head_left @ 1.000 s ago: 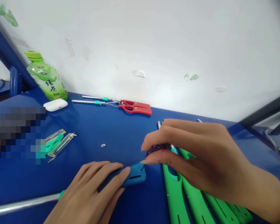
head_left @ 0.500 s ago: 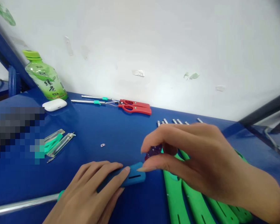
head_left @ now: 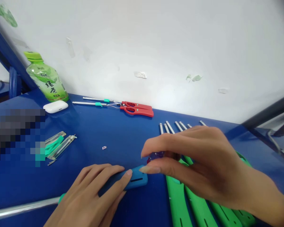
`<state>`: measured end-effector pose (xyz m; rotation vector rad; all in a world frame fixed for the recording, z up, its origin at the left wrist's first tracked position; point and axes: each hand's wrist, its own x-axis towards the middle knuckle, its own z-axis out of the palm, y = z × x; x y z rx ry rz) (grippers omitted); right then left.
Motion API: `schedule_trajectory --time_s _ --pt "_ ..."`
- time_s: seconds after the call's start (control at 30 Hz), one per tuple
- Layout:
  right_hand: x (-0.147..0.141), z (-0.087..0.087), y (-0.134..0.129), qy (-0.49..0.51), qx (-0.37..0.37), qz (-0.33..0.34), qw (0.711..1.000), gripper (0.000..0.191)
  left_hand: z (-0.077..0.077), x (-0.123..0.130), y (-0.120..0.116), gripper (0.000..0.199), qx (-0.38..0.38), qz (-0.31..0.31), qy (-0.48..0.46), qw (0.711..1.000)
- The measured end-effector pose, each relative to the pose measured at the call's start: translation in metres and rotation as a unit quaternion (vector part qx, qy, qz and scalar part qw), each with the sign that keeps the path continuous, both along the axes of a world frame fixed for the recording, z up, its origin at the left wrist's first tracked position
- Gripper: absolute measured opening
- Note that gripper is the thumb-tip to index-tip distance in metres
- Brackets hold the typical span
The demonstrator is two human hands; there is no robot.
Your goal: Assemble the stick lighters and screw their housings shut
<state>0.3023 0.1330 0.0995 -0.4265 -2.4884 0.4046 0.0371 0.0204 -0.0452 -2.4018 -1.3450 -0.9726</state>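
A blue long-nosed gas lighter [head_left: 139, 181] lies across the table at the bottom centre, its metal tube reaching to the left edge. My left hand [head_left: 92, 192] is laid over its handle, fingers wrapped round it and holding it down. Above the lighter's right end, my right hand [head_left: 186, 157] pinches a small see-through purple handle [head_left: 155, 156] with a reddish end between thumb and forefinger. The lower end of that purple piece is hidden by the thumb, so I cannot tell whether it touches the lighter.
Several green lighters [head_left: 180, 201] lie partly under my right hand. Two red lighters [head_left: 139, 109] rest near the wall. At left are a green tea bottle [head_left: 48, 82], a white case [head_left: 55, 107], clear and green parts [head_left: 61, 148] and a small white piece [head_left: 104, 147].
My right hand has shifted slightly left and turned a little, the purple handle moving with it. My left hand and the blue lighter stay in place.
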Motion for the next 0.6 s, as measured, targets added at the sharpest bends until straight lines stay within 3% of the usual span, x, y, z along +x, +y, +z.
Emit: schedule_trajectory --time_s 0.37,0.6 --pt "-0.003 0.002 0.001 0.011 -0.020 0.016 1.000 0.018 -0.003 0.002 0.003 0.039 0.017 0.006 0.002 1.000" --pt "-0.002 0.000 -0.001 -0.093 0.018 -0.014 0.995 0.015 -0.011 -0.003 0.001 0.045 0.019 0.013 0.033 0.999"
